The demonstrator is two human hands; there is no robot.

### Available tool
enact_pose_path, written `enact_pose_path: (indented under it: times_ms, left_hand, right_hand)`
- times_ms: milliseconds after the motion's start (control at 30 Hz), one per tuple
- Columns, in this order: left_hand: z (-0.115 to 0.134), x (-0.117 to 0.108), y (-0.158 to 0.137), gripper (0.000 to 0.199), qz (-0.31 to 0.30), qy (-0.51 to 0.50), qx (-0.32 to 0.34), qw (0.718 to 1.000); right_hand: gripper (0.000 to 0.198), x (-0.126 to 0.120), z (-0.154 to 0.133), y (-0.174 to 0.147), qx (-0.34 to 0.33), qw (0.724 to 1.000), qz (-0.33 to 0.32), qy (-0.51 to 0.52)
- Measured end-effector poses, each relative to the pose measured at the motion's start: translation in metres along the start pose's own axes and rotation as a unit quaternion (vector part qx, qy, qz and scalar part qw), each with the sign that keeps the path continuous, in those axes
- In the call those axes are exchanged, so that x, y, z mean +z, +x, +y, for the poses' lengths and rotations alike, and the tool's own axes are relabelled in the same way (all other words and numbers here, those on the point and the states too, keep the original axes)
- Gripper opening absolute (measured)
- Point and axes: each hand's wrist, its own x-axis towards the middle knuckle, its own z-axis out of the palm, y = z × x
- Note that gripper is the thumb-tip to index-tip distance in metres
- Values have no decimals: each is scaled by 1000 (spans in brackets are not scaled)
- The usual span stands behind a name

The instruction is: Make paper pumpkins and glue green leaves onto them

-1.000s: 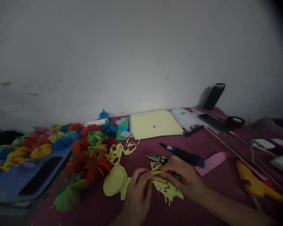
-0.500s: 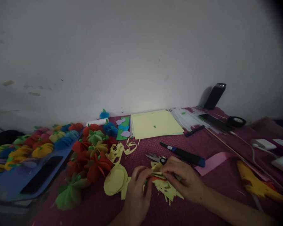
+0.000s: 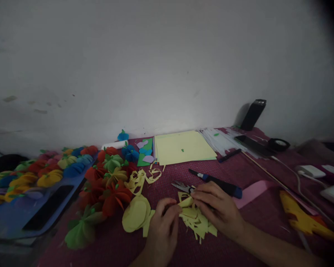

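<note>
Nearly closed, the left hand and right hand are pinching a yellow paper piece between them above a maroon cloth; beyond them a pale wall is standing.

A maroon cloth bears paper ornaments, yellow sheets, a cutter — plus scissors and yellow scraps.
</note>
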Motion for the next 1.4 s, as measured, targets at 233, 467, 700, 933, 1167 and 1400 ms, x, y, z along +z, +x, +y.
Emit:
enact_pose_path:
  times_ms: [233, 467, 700, 933, 1167, 1400]
  left_hand:
    - [0, 0, 0, 29, -1, 1, -3, 1000]
    - [3, -2, 4, 24, 9, 3, -13, 1000]
    - [0, -1, 0, 26, 9, 1, 9, 1000]
    - [3, 0, 1, 25, 21, 11, 4, 1000]
    - [0, 0, 1, 28, 17, 14, 20, 1000]
    - [1, -5, -1, 29, 44, 53, 94, 993]
  right_hand:
    - [27, 1, 1, -4, -28, 999, -11, -28]
    - [25, 2, 7, -14, -70, 994, -31, -84]
    - [9, 2, 1, -5, -18, 996, -92, 1]
    - [18, 1, 4, -1, -24, 992, -112, 50]
    - [20, 1, -1, -1, -36, 992, -111, 40]
    - [11, -1, -5, -4, 74, 991, -87, 73]
